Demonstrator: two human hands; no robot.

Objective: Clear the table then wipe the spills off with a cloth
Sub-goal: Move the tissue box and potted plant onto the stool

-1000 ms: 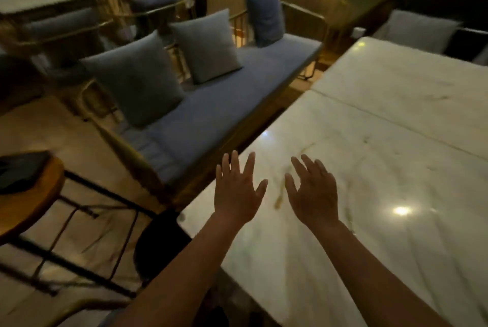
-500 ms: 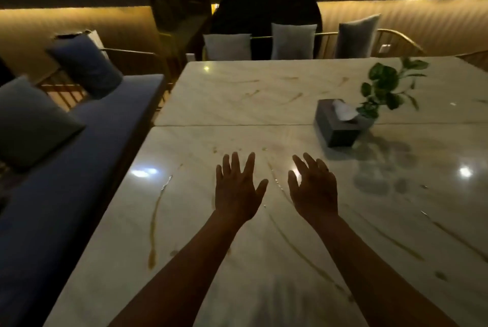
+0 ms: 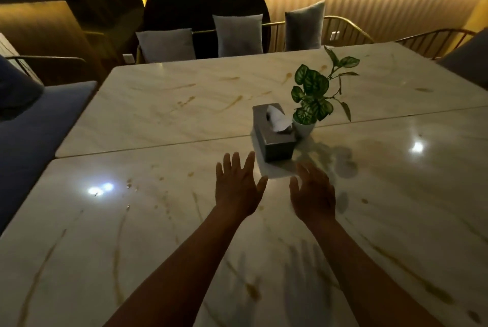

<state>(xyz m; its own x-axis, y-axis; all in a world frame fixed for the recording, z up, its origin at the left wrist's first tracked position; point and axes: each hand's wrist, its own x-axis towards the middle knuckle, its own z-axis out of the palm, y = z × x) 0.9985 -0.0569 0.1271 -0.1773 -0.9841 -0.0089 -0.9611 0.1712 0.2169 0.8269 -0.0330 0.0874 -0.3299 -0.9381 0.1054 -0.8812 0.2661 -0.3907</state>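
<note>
A dim, amber-lit lounge with a ribbed back wall frames a pale marble bench (image 3: pixel 158 221), its glossy top streaked with brownish spills (image 3: pixel 232 102) and dotted with lamp glare. Both of the person's bare arms reach out over the near slab: the left hand (image 3: pixel 237 189) and the right hand (image 3: pixel 313 194) hover side by side, palms down, fingers (image 3: pixel 235 161) straight and spread, holding nothing. Just beyond the fingertips a dark tissue box (image 3: pixel 276 139) stands across the seam between the two slabs, a white tissue (image 3: pixel 277 118) poking from its slot. Touching or just beside the box's right side sits a small white pot (image 3: pixel 305 128) with a green variegated plant (image 3: pixel 314 91), which throws a leafy shadow on the marble to the right. Three grey cushions (image 3: pixel 237 35) lean on a metal-framed seat behind the far edge, and a blue sofa (image 3: pixel 34 120) runs along the left side. No cloth shows in this view.
</note>
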